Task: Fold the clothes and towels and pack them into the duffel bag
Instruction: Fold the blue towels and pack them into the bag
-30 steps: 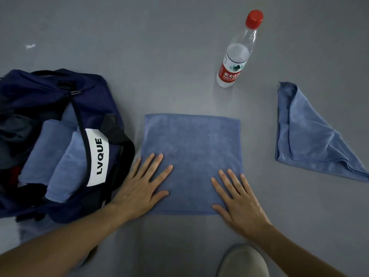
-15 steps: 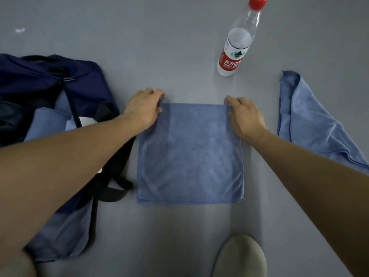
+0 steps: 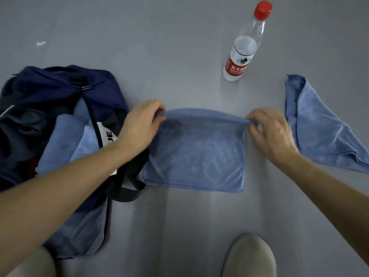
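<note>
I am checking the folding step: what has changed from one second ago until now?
Both hands moved from the near half of the folded towel, where they lay flat, to its far corners. The left hand and right hand now pinch those corners and lift the far edge. The bottle, the loose towel and the duffel bag stayed put.

The duffel bag [image 3: 60, 90] label [image 3: 105, 136] left of the left hand [image 3: 139, 126] is mostly covered by the forearm, only "JE" can be read. The right hand [image 3: 273, 132] on the folded towel [image 3: 195, 152] is blurred. The loose towel [image 3: 319, 136] right of it gets clipped by the edge.
</note>
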Motion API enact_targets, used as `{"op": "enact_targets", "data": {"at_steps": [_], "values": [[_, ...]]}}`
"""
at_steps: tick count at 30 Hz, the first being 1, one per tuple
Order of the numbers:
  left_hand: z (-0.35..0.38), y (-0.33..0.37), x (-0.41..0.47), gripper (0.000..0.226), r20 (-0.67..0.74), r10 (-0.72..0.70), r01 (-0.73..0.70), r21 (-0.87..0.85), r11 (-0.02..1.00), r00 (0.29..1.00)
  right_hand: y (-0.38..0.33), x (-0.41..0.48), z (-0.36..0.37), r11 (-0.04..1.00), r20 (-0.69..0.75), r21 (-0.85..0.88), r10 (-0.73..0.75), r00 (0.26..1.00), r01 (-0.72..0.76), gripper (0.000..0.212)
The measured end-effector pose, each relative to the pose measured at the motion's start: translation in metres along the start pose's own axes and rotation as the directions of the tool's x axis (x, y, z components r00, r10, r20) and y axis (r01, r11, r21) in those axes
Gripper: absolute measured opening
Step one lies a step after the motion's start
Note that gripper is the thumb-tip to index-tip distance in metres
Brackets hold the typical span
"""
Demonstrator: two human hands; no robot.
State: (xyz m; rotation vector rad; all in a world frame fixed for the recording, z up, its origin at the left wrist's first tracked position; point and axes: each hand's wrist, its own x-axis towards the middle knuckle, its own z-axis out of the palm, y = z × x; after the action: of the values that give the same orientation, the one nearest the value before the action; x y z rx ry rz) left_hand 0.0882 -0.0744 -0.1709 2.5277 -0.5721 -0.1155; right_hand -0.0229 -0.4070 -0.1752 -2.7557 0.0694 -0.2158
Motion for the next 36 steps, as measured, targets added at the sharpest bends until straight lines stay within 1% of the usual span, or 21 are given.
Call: {"op": "enact_targets", "data": {"at_steps": [2,4,6,7,9,10,12,13,14,16,17,18,19,20,22,24,27,30,32,34,36], "values": [[-0.004,0.003,-0.036,0.004,0.044,0.063,-0.066,0.055,0.996,0.997,-0.003,-0.044,-0.005,0.990,0.021,-0.022,-0.137,0.990,0.137,0.015],[-0.004,-0.003,-0.065,0.004,0.144,0.121,-0.143,0.152,0.978,0.982,-0.003,-0.085,0.000,0.973,0.084,-0.042,-0.223,0.971,0.227,0.018],[0.002,-0.010,-0.091,0.015,0.288,0.168,-0.250,0.280,0.927,0.943,-0.001,-0.119,0.013,0.959,0.164,-0.041,-0.272,0.948,0.282,0.019],[0.006,-0.013,-0.102,0.021,0.363,0.164,-0.288,0.321,0.902,0.917,-0.002,-0.132,0.019,0.953,0.209,-0.032,-0.289,0.934,0.302,0.021],[0.013,-0.015,-0.117,0.026,0.496,0.146,-0.348,0.343,0.872,0.856,-0.004,-0.148,0.029,0.944,0.296,-0.019,-0.310,0.904,0.329,0.022],[0.016,-0.014,-0.121,0.025,0.530,0.137,-0.363,0.349,0.864,0.837,-0.008,-0.150,0.030,0.944,0.323,-0.020,-0.306,0.896,0.330,0.020],[0.020,-0.006,-0.119,0.028,0.522,0.136,-0.371,0.378,0.848,0.842,-0.019,-0.144,0.028,0.953,0.340,-0.021,-0.276,0.899,0.301,0.021],[0.023,0.000,-0.116,0.036,0.496,0.129,-0.350,0.384,0.854,0.859,-0.025,-0.137,0.027,0.958,0.325,-0.020,-0.264,0.908,0.286,0.023],[0.026,0.010,-0.113,0.046,0.462,0.101,-0.297,0.374,0.878,0.881,-0.031,-0.130,0.029,0.961,0.306,-0.017,-0.257,0.917,0.275,0.025],[0.039,0.028,-0.109,0.059,0.433,-0.049,-0.104,0.322,0.941,0.900,-0.040,-0.116,0.041,0.965,0.287,-0.007,-0.249,0.925,0.262,0.033],[0.050,0.035,-0.110,0.064,0.440,-0.143,0.002,0.306,0.952,0.886,-0.041,-0.111,0.050,0.964,0.296,-0.016,-0.248,0.923,0.264,0.038],[0.061,0.039,-0.112,0.069,0.448,-0.214,0.071,0.316,0.946,0.868,-0.041,-0.107,0.060,0.961,0.316,-0.039,-0.247,0.916,0.272,0.044],[0.072,0.040,-0.113,0.072,0.442,-0.253,0.108,0.328,0.938,0.861,-0.039,-0.105,0.069,0.955,0.338,-0.073,-0.248,0.908,0.288,0.049],[0.082,0.037,-0.111,0.071,0.417,-0.257,0.119,0.328,0.937,0.872,-0.035,-0.104,0.077,0.946,0.359,-0.108,-0.251,0.899,0.307,0.053],[0.094,0.023,-0.099,0.069,0.340,-0.189,0.072,0.329,0.941,0.921,-0.027,-0.102,0.084,0.924,0.378,-0.164,-0.266,0.887,0.347,0.058],[0.096,0.006,-0.083,0.071,0.310,-0.126,0.004,0.364,0.931,0.943,-0.018,-0.099,0.085,0.904,0.394,-0.197,-0.281,0.875,0.379,0.062],[0.089,-0.009,-0.073,0.071,0.390,-0.097,-0.064,0.380,0.923,0.916,-0.010,-0.095,0.083,0.889,0.415,-0.228,-0.279,0.866,0.396,0.065],[0.084,-0.014,-0.070,0.064,0.370,-0.048,-0.099,0.368,0.924,0.928,-0.012,-0.089,0.085,0.911,0.364,-0.196,-0.275,0.890,0.362,0.061],[0.076,-0.016,-0.057,0.053,0.288,0.006,-0.108,0.339,0.935,0.958,-0.013,-0.082,0.084,0.951,0.262,-0.128,-0.242,0.934,0.282,0.051],[0.066,-0.018,-0.040,0.043,0.239,0.070,-0.147,0.320,0.936,0.968,-0.008,-0.072,0.074,0.989,0.149,-0.073,-0.118,0.982,0.129,0.042],[0.052,-0.016,-0.022,0.042,0.326,0.067,-0.168,0.294,0.941,0.943,0.001,-0.064,0.059,0.995,0.187,-0.071,0.078,0.979,-0.066,0.037]]}}
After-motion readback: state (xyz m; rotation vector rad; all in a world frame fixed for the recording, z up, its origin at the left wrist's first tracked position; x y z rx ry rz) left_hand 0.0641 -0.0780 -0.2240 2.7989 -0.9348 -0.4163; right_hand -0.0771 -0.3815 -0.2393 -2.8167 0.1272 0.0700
